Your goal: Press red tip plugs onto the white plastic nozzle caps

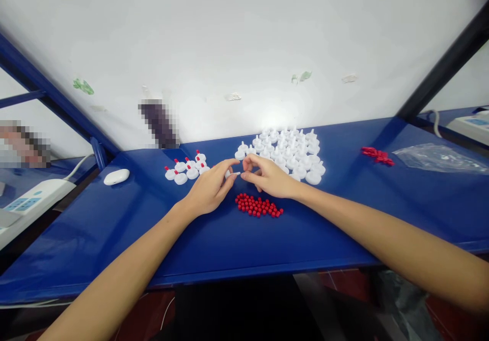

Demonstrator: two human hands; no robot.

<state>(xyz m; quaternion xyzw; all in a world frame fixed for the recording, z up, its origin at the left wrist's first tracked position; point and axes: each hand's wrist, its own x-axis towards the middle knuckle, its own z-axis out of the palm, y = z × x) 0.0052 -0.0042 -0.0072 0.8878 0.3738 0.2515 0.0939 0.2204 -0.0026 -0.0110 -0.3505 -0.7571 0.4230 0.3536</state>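
Note:
My left hand (209, 186) pinches a white nozzle cap (234, 174) on its side, the thin spout pointing right. Close to the spout's tip is my right hand (267, 175), its thumb and fingers curled together; whatever they hold is hidden. Small red tip caps (260, 206) lie loose in a patch just below the hands. Behind my right hand stands a large group of white nozzle caps (292, 150), spouts up, with bare tips. To the left of my left hand, several white nozzle caps with red tips (191, 171) stand upright.
A white rounded case (116, 177) lies on the blue table (267, 249) at left. Thin red pieces (377, 155) and a clear plastic bag (439, 159) lie at right. A power strip (32, 208) is beyond the left edge. Blue frame bars (57, 99) rise at left.

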